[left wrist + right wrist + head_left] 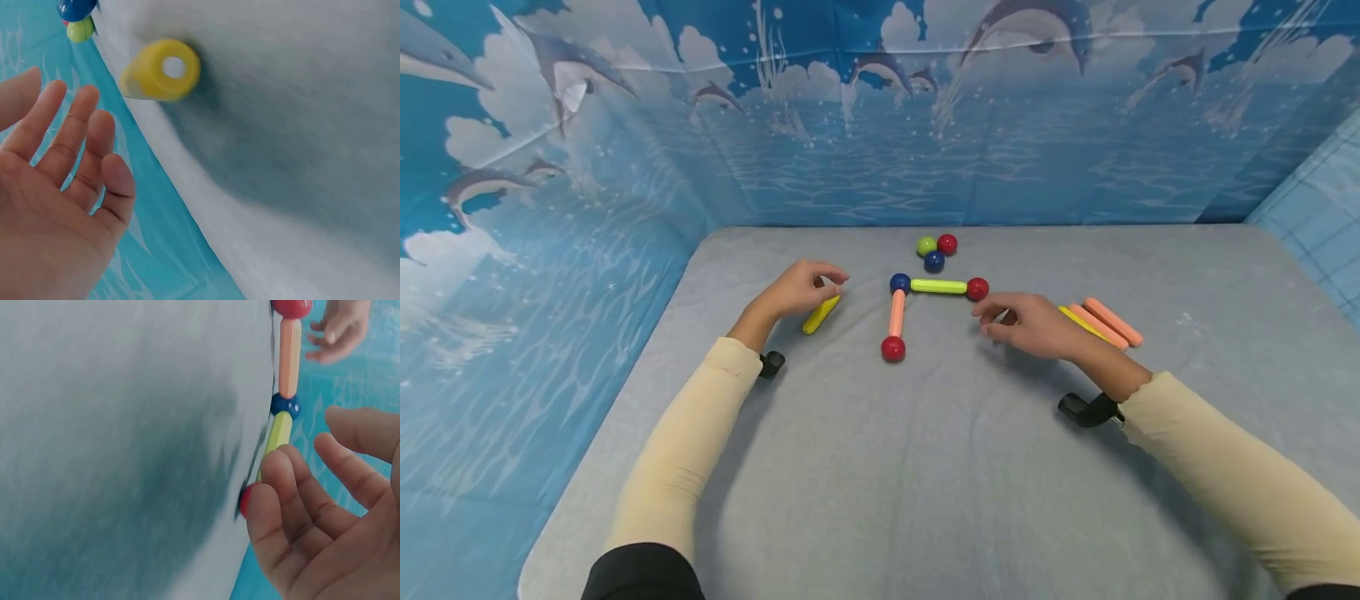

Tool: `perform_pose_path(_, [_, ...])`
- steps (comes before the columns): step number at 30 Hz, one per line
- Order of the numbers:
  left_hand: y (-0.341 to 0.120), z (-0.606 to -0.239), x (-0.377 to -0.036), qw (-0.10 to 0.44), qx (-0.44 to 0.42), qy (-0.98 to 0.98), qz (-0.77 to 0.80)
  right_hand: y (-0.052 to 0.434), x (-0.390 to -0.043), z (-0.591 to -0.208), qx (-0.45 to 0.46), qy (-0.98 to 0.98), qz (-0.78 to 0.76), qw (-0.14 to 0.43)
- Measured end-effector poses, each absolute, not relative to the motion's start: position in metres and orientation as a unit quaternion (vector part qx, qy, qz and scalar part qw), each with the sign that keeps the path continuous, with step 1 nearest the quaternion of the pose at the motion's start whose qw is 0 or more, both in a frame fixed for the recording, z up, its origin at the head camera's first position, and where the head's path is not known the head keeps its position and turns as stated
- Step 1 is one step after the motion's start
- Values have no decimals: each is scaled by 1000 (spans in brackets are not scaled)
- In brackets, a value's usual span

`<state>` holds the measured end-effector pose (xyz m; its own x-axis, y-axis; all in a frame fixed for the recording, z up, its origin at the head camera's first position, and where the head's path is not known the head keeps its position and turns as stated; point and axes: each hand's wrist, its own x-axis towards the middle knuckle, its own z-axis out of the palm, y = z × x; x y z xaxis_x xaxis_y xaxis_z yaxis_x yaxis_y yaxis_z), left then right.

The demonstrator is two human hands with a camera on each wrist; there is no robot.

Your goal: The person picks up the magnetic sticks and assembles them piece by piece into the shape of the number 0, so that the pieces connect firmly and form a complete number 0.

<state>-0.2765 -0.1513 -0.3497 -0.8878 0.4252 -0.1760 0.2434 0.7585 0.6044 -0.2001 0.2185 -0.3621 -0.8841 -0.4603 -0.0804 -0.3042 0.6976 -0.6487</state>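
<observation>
My left hand (829, 282) hovers with loosely curled fingers just above a yellow stick (820, 315) lying on the grey cloth; in the left wrist view the left hand (75, 131) is open and holds nothing, and the yellow stick (161, 70) lies apart from it. My right hand (994, 320) rests open beside the red ball (977, 289) that ends a green stick (938, 287). That stick joins a blue ball (900, 283), from which a pink stick (897, 314) runs to another red ball (892, 348). The right wrist view shows relaxed fingers (281, 487) close to the red ball (245, 501).
Three loose balls, green (927, 246), red (947, 244) and blue (934, 261), sit behind the structure. A yellow stick (1078, 322) and two pink sticks (1112, 322) lie right of my right hand. Dolphin-print walls (880, 125) enclose the grey table (925, 467).
</observation>
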Motion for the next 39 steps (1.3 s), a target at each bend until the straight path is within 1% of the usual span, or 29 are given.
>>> perform_pose_path(8, [-165,-357,-265,134,180,925,305,219,-212,-366,-223,921,-307,92])
perform_pose_path(13, [-174,-360,-255,118,156,931,307,202,-232,-366,-236,927,-285,59])
perform_pose_path(17, [-180,-364,-248,117,133,940,291,183,-248,-362,-240,929,-278,45])
perform_pose_path(20, [-180,-366,-247,121,123,944,280,171,-258,-360,-238,928,-283,47])
perform_pose_path(27, [-174,-368,-251,131,130,941,284,152,-275,-359,-248,930,-267,54])
perform_pose_path(33, [-172,-369,-251,144,129,939,285,135,-286,-363,-262,926,-262,69])
perform_pose_path(39, [-174,-368,-248,155,124,940,279,124,-293,-369,-253,919,-290,89])
